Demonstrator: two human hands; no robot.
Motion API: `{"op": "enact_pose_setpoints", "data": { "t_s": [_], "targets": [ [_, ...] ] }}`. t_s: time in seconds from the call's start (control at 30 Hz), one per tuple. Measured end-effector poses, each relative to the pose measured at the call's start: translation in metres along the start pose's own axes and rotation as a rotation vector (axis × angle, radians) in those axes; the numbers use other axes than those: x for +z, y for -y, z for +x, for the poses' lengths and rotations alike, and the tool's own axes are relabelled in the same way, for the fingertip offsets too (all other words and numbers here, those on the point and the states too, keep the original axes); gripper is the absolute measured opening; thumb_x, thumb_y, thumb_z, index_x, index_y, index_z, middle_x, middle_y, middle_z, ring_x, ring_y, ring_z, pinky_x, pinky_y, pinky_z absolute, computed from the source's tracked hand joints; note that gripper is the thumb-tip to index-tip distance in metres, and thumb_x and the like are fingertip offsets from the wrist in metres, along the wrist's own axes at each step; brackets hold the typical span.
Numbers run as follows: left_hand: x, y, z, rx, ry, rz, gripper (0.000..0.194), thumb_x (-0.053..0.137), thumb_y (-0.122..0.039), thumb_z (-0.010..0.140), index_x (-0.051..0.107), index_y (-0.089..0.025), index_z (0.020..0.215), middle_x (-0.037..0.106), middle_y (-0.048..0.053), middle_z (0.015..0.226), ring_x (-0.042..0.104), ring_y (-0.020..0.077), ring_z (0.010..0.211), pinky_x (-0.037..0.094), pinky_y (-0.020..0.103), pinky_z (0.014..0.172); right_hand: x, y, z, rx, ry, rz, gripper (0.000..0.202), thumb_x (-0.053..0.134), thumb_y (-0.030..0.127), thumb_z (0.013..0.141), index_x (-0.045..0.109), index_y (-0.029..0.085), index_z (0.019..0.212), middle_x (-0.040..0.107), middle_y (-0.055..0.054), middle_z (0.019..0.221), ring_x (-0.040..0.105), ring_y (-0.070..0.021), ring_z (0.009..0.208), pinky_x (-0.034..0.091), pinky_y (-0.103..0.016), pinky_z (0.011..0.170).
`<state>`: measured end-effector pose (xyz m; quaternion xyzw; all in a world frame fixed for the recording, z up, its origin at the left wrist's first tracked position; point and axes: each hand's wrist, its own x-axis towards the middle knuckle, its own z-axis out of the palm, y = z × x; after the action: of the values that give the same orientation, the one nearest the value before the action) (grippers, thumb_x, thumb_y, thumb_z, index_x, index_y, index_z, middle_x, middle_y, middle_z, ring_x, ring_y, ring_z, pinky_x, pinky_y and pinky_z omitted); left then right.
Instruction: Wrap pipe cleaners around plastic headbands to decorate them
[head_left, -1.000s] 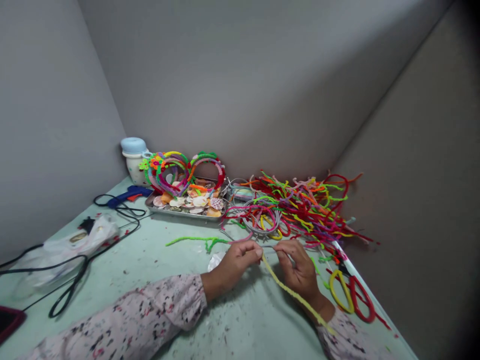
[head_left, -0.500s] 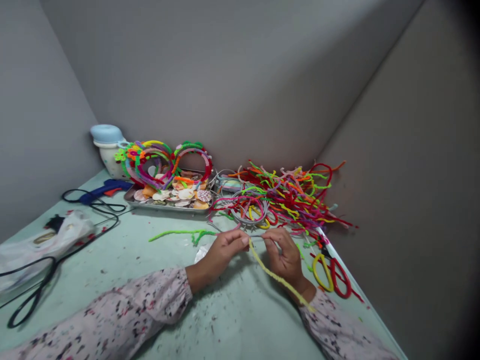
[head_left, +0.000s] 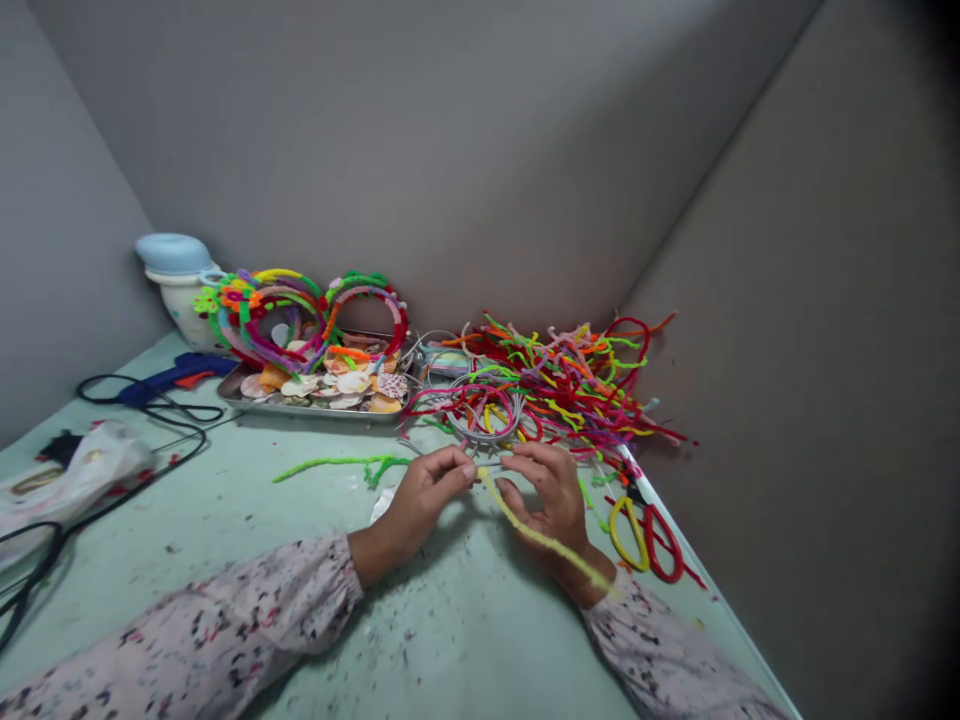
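Observation:
My left hand (head_left: 420, 508) is closed in a pinch at the middle of the table, gripping one end of a pale yellow pipe cleaner (head_left: 541, 540) and a thin grey wire (head_left: 491, 465). From that pinch the pipe cleaner slants down to the right, in front of my right palm and wrist, its far end at my right sleeve. My right hand (head_left: 553, 500) is just right of it, with thumb and fingers apart and fingertips near the wire. Left of my left hand lies a green pipe cleaner (head_left: 322, 463), partly behind that hand.
A metal tray (head_left: 315, 411) of seashells and pipe-cleaner-wrapped rings (head_left: 367, 285) stands behind. Loose pipe cleaners (head_left: 570, 385) and coiled wires (head_left: 491, 432) are heaped at right, near scissors (head_left: 664, 545). At left are a blue glue gun (head_left: 169, 376), black cord (head_left: 176, 460), plastic bag (head_left: 97, 465) and cup (head_left: 180, 290).
My right hand's fingers have spread from their pinch on the wire. My left hand keeps its pinch on the yellow pipe cleaner. The whole view has shifted slightly, with everything farther left.

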<state>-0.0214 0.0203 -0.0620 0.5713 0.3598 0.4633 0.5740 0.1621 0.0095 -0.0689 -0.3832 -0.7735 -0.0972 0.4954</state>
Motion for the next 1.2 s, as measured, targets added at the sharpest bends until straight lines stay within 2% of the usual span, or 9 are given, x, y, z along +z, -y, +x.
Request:
{"op": "enact_pose_setpoints", "data": {
  "t_s": [0.6,0.97,1.2],
  "targets": [
    [0.0012,0.0032,-0.0002,0.042,-0.002,0.163,0.021,0.057,-0.032,0.085,0.057,-0.015,0.073,0.048,-0.002,0.069,0.043,0.0124,0.069,0.035,0.024,0.067,0.0018,0.0008,0.0029,-0.032,0.021,0.043,0.014,0.062,0.019,0.082,0.061,0.022,0.096,0.063,-0.006,0.093,0.061,-0.0204,0.087,0.049,-0.037,0.075],
    [0.0010,0.0064,0.0005,0.063,-0.005,0.198,0.021,0.057,-0.033,0.086,0.059,-0.015,0.075,0.051,-0.002,0.070,0.045,0.0117,0.069,0.035,0.024,0.066,0.0045,-0.0025,-0.0015,-0.011,0.027,0.063,0.017,0.064,0.018,0.082,0.058,0.023,0.098,0.063,-0.006,0.094,0.060,-0.0206,0.089,0.048,-0.038,0.076],
    [0.0010,0.0059,-0.0005,0.070,-0.006,0.203,0.021,0.057,-0.033,0.086,0.059,-0.015,0.075,0.050,-0.002,0.070,0.045,0.0113,0.069,0.035,0.023,0.065,0.0018,0.0032,-0.0010,0.055,0.052,0.086,0.018,0.065,0.015,0.081,0.057,0.022,0.096,0.063,-0.006,0.094,0.059,-0.0207,0.090,0.048,-0.038,0.077]
  ]
}}
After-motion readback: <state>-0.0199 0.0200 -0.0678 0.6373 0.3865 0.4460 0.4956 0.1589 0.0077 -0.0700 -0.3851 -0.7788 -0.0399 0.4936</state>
